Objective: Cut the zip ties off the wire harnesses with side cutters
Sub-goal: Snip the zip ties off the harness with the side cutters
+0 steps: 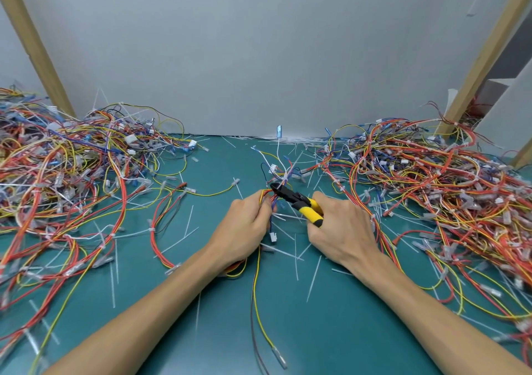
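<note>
My left hand (247, 225) grips a wire harness (269, 194) of red, yellow and blue wires at the middle of the green mat. My right hand (338, 227) holds the side cutters (299, 202) by their yellow-and-black handles. The black jaws point left and up, with their tips at the bundle just above my left fingers, beside a white zip tie (284, 179). Loose ends of the harness with white connectors fan out beyond the jaws, and two long wires trail down toward the mat's near edge.
A big tangle of harnesses (63, 173) fills the left side, and another pile (437, 181) fills the right. Cut white zip tie pieces (296, 256) litter the green mat (213, 311). A grey wall and wooden posts (37, 43) stand behind.
</note>
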Demonstrator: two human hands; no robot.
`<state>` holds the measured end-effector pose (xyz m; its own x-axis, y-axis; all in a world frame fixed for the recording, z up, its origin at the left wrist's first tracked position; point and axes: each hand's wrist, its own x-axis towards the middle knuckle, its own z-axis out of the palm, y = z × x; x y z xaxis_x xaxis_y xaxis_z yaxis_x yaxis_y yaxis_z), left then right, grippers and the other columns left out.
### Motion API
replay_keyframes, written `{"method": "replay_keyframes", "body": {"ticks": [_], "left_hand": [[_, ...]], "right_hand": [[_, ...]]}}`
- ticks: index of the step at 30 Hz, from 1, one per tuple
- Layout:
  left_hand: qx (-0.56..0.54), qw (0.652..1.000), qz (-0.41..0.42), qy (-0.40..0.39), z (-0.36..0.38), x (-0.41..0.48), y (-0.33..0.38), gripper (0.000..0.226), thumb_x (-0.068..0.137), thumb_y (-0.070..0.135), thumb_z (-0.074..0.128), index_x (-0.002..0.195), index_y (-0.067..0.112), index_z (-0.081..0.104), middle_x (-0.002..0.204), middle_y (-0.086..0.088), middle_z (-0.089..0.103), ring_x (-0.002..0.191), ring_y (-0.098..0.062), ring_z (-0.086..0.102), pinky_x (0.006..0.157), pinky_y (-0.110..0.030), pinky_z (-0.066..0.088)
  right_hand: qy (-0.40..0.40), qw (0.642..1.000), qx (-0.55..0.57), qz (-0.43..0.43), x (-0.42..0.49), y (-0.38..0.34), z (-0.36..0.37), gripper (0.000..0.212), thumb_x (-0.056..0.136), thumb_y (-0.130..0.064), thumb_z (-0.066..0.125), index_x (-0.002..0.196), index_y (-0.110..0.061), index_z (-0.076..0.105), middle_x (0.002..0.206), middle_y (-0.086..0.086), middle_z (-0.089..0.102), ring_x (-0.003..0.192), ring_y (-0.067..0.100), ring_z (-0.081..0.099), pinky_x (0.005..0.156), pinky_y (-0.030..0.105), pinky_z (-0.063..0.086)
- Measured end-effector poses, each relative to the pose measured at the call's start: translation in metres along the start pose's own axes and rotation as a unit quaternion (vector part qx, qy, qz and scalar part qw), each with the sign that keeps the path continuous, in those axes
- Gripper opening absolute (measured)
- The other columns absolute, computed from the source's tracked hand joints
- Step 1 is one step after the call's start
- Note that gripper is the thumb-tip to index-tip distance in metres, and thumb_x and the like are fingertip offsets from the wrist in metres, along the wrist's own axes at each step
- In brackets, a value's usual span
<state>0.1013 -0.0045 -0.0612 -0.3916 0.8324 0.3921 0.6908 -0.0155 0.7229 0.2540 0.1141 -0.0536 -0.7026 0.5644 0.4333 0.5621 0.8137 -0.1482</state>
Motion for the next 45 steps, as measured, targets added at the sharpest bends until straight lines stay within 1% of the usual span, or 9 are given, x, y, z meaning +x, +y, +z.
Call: {"method": "replay_keyframes", "body": {"ticks": [3,8,13,18,25,31,38,42,45], "left_hand": [[0.000,1.000,-0.001,-0.002,0.0000,-0.0006,0.0009,0.038,0.104,0.020,0.035,0.068,0.029,0.037,0.050,0.018,0.048,0.051,-0.007,0.040,0.052,-0.019,0.029],[-0.004,1.000,0.002,0.007,-0.0014,-0.0009,0.0024,0.040,0.104,0.021,0.036,0.065,0.031,0.035,0.051,0.017,0.050,0.051,-0.006,0.042,0.053,-0.018,0.033],[-0.002,1.000,0.000,0.003,-0.0017,-0.0011,0.0013,0.039,0.104,0.021,0.036,0.066,0.030,0.035,0.052,0.015,0.049,0.052,-0.010,0.039,0.056,-0.025,0.034],[0.002,1.000,-0.003,0.003,-0.0018,-0.0011,0.0007,0.039,0.103,0.021,0.036,0.065,0.029,0.036,0.051,0.016,0.049,0.052,-0.009,0.040,0.052,-0.021,0.031],[0.006,1.000,-0.010,0.001,-0.0007,-0.0006,-0.0001,0.037,0.104,0.022,0.035,0.067,0.028,0.038,0.051,0.012,0.049,0.053,-0.009,0.042,0.056,-0.027,0.036],[-0.005,1.000,-0.007,0.002,-0.0012,-0.0011,0.0015,0.038,0.104,0.021,0.036,0.066,0.030,0.037,0.050,0.017,0.050,0.050,-0.006,0.042,0.051,-0.018,0.031],[-0.007,1.000,-0.003,0.000,0.0002,0.0000,0.0000,0.039,0.104,0.022,0.035,0.066,0.030,0.035,0.050,0.017,0.049,0.050,-0.007,0.040,0.051,-0.019,0.030],[-0.021,0.999,-0.036,-0.022,0.0011,0.0021,-0.0042,0.038,0.103,0.028,0.037,0.067,0.027,0.046,0.049,0.014,0.046,0.049,-0.007,0.037,0.050,-0.022,0.029],[-0.074,0.994,-0.076,-0.032,0.0002,0.0039,-0.0056,0.038,0.102,0.030,0.042,0.070,0.035,0.062,0.047,0.012,0.047,0.047,-0.006,0.043,0.053,-0.026,0.034]], "right_hand": [[0.008,1.000,0.002,-0.003,0.0005,0.0009,0.0010,0.024,0.078,-0.044,0.042,0.070,-0.023,0.036,0.051,-0.005,0.039,0.054,0.027,0.044,0.049,0.032,0.033],[0.011,1.000,0.001,0.002,0.0012,0.0014,0.0013,0.025,0.079,-0.045,0.043,0.071,-0.021,0.039,0.052,-0.004,0.043,0.055,0.029,0.047,0.050,0.033,0.038],[0.009,1.000,0.002,-0.001,0.0012,0.0002,0.0005,0.023,0.078,-0.042,0.045,0.070,-0.021,0.039,0.051,-0.004,0.042,0.053,0.026,0.046,0.048,0.031,0.034],[0.012,1.000,0.001,-0.001,0.0006,-0.0008,-0.0003,0.022,0.076,-0.042,0.042,0.070,-0.021,0.039,0.049,-0.005,0.040,0.051,0.024,0.043,0.048,0.030,0.027],[0.018,1.000,0.000,-0.003,0.0013,0.0009,0.0000,0.023,0.076,-0.042,0.045,0.070,-0.020,0.042,0.048,-0.006,0.038,0.049,0.022,0.041,0.047,0.028,0.024],[0.004,1.000,0.005,0.003,0.0020,0.0019,-0.0008,0.023,0.075,-0.037,0.049,0.066,-0.022,0.035,0.047,-0.004,0.038,0.049,0.021,0.041,0.046,0.028,0.031],[0.010,1.000,0.003,0.009,0.0030,0.0029,-0.0003,0.020,0.069,-0.038,0.043,0.065,-0.020,0.035,0.046,-0.003,0.038,0.049,0.023,0.040,0.045,0.026,0.019],[0.025,0.998,0.040,0.033,0.0029,0.0030,-0.0001,0.018,0.069,-0.036,0.045,0.069,-0.019,0.040,0.048,-0.002,0.041,0.053,0.025,0.045,0.045,0.027,0.025],[0.036,0.993,0.089,0.070,0.0039,0.0041,-0.0001,0.021,0.074,-0.031,0.052,0.067,-0.021,0.036,0.051,-0.001,0.044,0.053,0.024,0.043,0.046,0.030,0.025]]}}
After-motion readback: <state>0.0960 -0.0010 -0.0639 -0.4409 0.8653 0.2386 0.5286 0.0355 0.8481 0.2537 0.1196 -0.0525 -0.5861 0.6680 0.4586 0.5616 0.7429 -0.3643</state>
